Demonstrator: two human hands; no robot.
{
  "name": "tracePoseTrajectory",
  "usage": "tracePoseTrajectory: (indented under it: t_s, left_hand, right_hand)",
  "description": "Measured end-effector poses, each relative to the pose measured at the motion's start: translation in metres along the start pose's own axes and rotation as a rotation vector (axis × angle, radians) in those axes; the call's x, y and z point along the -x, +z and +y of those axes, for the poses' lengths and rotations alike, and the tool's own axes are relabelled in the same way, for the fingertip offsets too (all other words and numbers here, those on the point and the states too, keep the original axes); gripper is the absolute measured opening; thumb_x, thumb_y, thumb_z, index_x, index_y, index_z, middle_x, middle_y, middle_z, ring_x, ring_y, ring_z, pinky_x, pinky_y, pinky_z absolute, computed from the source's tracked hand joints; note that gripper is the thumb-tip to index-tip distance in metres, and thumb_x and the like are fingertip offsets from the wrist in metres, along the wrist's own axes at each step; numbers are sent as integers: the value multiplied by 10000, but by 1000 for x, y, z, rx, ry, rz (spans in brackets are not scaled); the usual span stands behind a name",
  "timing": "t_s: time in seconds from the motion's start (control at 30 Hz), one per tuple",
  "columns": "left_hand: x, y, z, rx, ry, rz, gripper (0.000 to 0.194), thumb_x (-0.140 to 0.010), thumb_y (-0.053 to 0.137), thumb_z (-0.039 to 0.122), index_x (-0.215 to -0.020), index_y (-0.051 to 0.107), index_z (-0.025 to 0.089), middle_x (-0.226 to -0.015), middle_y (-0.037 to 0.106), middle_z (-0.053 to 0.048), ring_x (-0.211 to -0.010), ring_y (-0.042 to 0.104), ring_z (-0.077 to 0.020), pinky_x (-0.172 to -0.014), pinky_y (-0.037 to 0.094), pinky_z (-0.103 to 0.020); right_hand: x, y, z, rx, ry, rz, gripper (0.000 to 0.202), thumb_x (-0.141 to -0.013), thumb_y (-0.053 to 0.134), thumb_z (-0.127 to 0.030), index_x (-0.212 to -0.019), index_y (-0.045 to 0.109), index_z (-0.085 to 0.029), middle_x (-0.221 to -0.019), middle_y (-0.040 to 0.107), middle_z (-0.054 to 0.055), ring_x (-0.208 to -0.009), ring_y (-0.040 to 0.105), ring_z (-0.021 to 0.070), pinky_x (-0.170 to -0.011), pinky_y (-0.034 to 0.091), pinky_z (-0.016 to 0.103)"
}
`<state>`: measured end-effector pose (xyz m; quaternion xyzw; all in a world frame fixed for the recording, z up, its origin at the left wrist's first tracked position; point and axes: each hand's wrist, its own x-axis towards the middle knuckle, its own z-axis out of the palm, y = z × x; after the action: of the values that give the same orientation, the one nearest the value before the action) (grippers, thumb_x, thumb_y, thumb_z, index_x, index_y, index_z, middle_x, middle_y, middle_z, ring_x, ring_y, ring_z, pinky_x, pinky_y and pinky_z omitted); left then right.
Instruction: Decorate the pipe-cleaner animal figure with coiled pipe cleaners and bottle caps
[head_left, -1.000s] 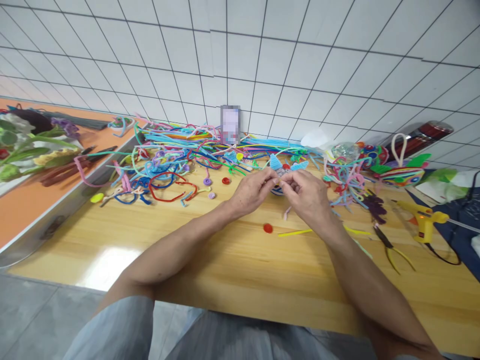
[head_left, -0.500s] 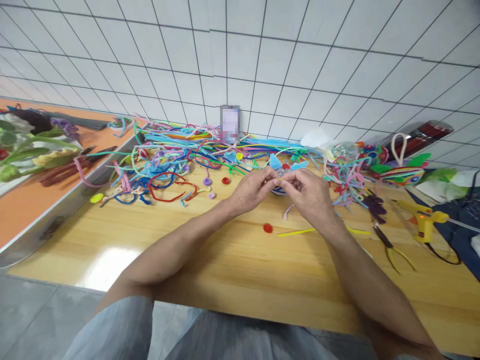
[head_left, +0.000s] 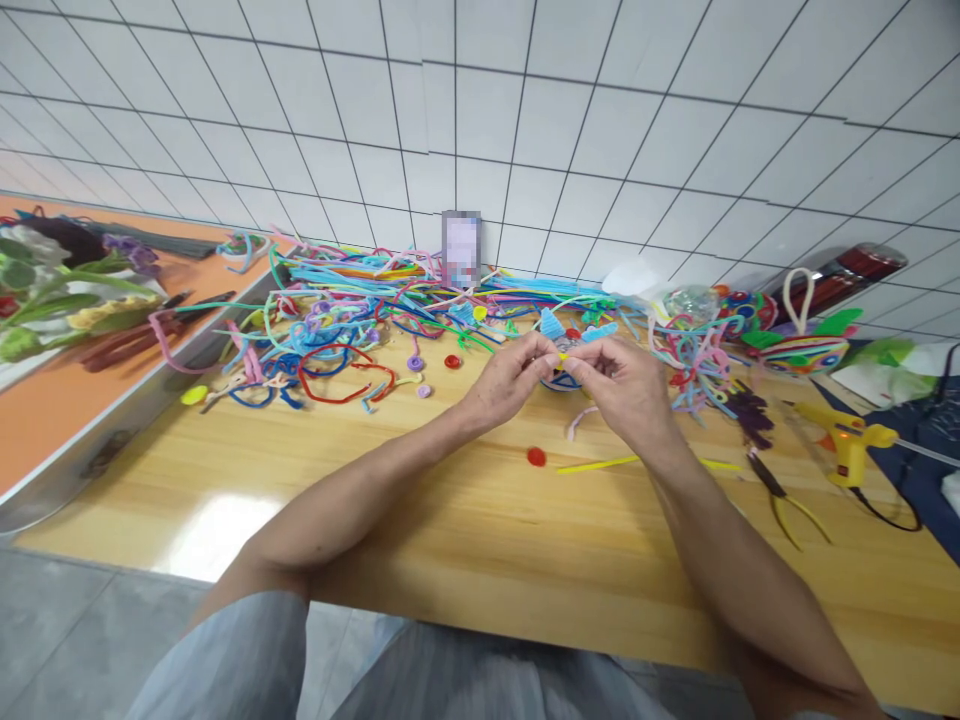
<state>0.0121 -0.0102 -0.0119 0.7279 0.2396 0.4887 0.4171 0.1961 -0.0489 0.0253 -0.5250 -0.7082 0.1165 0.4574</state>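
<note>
Between the fingertips of my left hand (head_left: 517, 375) and my right hand (head_left: 622, 385) is a small yellow piece of pipe cleaner (head_left: 563, 360), pinched by both. Most of it is hidden by my fingers. Just behind my hands lies a round blue and white piece with light-blue wing-like parts (head_left: 553, 323), partly covered by them. A red coil (head_left: 535, 457) rests on the table below my hands. Beside it a straight yellow pipe cleaner (head_left: 596, 465) passes under my right forearm. A short pink piece (head_left: 576, 422) lies near my right wrist.
A heap of coloured pipe cleaners (head_left: 337, 320) spreads along the wall, with a phone (head_left: 461, 247) propped upright behind it. On the right are pliers (head_left: 784, 500), a yellow glue gun (head_left: 847, 440) and a striped craft piece (head_left: 806, 350). An orange-bottomed tray (head_left: 45, 430) stands left.
My fingers have shifted slightly, and more of the yellow piece shows between them. Both hands keep their pinch in nearly the same place.
</note>
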Motion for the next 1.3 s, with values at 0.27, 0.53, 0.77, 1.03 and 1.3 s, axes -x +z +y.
tracePoseTrajectory:
  t_s: [0.27,0.53,0.77,1.03,1.3]
  left_hand:
    - [-1,-4,1,-142,10,-50,187,-1065,536,337,-947,589,201,-802,594,15,-759,553,-148,-763,439,-276]
    - [1,-3,3,-224,34,-18,172,-1064,527,311,-945,588,203,-812,612,5,-760,553,-154,-754,448,-283]
    - [4,2,4,-69,-23,53,226,-1085,523,373,-949,589,205,-826,626,2,-799,581,-152,-804,473,-289]
    - [3,3,0,-74,-1,16,186,-1074,533,338,-954,577,203,-823,645,-4,-760,579,-154,-785,474,-293]
    - [1,-5,-2,-323,94,9,156,-1067,542,276,-948,612,204,-864,682,-21,-824,618,-167,-805,468,-292]
  right_hand:
    - [-5,-10,7,45,-38,-134,121,-919,703,-290,-883,807,-240,-784,708,20,-729,631,182,-676,461,328]
    - [-4,-13,-1,172,-156,-87,173,-912,661,-218,-900,831,-249,-794,729,33,-733,657,190,-705,494,331]
    - [-1,-2,4,-96,103,-116,195,-892,722,-368,-977,834,-233,-823,789,30,-714,684,185,-690,531,331]
    - [-1,1,8,-185,192,-130,245,-853,763,-463,-880,796,-221,-812,800,33,-714,700,188,-699,551,335]
    - [-1,-6,1,3,48,-100,151,-908,685,-315,-914,821,-251,-846,805,28,-755,686,197,-714,504,340]
